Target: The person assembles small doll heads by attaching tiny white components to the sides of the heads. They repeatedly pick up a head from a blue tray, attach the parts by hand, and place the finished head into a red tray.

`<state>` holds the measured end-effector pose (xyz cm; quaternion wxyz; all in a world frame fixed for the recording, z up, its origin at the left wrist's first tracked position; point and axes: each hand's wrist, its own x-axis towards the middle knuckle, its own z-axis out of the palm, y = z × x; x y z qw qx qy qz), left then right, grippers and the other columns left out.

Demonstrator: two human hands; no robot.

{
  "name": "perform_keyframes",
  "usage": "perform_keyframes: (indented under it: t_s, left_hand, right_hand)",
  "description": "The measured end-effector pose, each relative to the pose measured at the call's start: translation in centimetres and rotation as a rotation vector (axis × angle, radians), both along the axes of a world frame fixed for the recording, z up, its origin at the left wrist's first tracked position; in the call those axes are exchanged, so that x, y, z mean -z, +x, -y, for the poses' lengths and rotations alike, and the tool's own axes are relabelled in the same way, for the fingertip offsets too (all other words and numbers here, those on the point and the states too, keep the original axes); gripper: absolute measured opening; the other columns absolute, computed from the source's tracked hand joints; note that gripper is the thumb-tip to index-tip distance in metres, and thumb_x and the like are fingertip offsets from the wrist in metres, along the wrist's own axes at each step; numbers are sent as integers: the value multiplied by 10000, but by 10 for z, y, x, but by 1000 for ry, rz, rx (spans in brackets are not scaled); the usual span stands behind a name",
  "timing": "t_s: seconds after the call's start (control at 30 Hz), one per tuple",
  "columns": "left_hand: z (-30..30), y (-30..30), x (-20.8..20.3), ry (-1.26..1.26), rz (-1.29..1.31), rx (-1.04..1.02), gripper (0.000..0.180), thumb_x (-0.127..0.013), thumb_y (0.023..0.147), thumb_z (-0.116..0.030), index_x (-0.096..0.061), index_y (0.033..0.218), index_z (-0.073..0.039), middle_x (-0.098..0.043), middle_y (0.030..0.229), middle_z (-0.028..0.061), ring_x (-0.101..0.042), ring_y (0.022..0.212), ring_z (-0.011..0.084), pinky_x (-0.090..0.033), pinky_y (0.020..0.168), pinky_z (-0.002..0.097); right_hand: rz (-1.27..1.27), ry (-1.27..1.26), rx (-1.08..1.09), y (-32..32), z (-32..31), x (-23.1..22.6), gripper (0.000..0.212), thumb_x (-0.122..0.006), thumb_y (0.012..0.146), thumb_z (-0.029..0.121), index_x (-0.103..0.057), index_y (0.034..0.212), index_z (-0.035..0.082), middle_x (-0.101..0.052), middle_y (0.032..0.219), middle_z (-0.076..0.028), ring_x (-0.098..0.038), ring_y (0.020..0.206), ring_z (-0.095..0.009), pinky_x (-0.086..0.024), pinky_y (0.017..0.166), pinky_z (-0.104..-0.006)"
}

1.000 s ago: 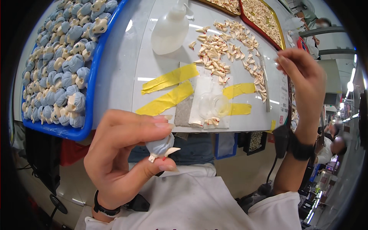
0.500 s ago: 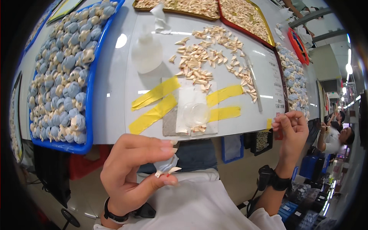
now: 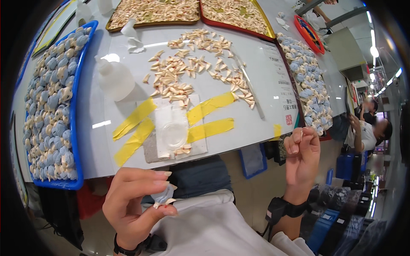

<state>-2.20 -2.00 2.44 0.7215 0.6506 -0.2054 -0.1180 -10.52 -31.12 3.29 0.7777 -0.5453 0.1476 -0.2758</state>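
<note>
Above my lap, my left hand [image 3: 132, 202] pinches a small blue-grey and cream figurine [image 3: 163, 196] between thumb and fingers; a pointed cream piece with a red mark shows by the thumb. My right hand [image 3: 303, 151] is raised off the table's front edge at the right, its fingertips pressed together; whatever they hold, if anything, is too small to name. Between the hands, on the table, lies a white pad with a round clear dish [image 3: 175, 136] and a few cream pieces. Beyond it spreads a loose pile of pointed cream pieces [image 3: 168, 81], some red-marked.
A blue tray [image 3: 76, 141] of similar figurines stands at the left. Yellow tape strips [image 3: 211, 130] flank the pad. A translucent bottle [image 3: 115, 81], a thin metal tool [image 3: 252, 91] and trays of cream pieces [image 3: 153, 24] lie farther off. Other people sit at the right.
The view has swung, so the table sits farther left in it. My right hand has turned, its fingers now pointing up. My left hand still grips the figurine.
</note>
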Motion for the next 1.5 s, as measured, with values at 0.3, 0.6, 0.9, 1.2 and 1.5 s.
perform_keyframes:
  t_s: [0.3,0.6,0.9,1.2,1.5]
  left_hand:
    - [5,1,8,-297,-185,43,377,-733,635,53,-534,955,47,-487,1016,181,-596,860,261,-548,724,355]
    - [-21,16,12,-69,37,91,400,-748,624,6,-562,977,28,-578,957,189,-596,860,260,-482,760,327]
    - [-20,20,20,-197,22,105,440,-737,637,-38,-444,966,-45,-458,1000,153,-570,849,245,-496,711,296]
    - [-17,17,14,-230,-20,18,205,-690,719,-77,-557,875,-90,-469,1016,172,-547,890,248,-481,747,303]
    - [-13,27,23,-236,187,86,209,-668,767,-113,-550,936,-81,-436,1076,172,-595,831,238,-500,684,271]
  right_hand:
    - [-37,-155,-63,5,-31,-16,285,-716,717,97,-600,940,-37,-566,804,-106,-547,628,-149,-450,566,-250]
    - [-105,-705,-90,54,-59,-22,149,-658,703,-75,-591,833,-52,-599,825,-109,-557,747,-149,-441,713,-243]
    - [29,-1157,-194,88,-99,-15,151,-620,693,-107,-573,812,-26,-582,819,-114,-552,761,-169,-434,708,-249]
    - [81,-1513,-147,98,-108,-16,181,-659,569,-84,-617,702,32,-568,714,-59,-510,682,-188,-378,625,-277]
    - [48,-1508,-129,90,-110,-17,152,-656,572,-62,-606,689,21,-559,693,-63,-510,684,-206,-381,632,-290]
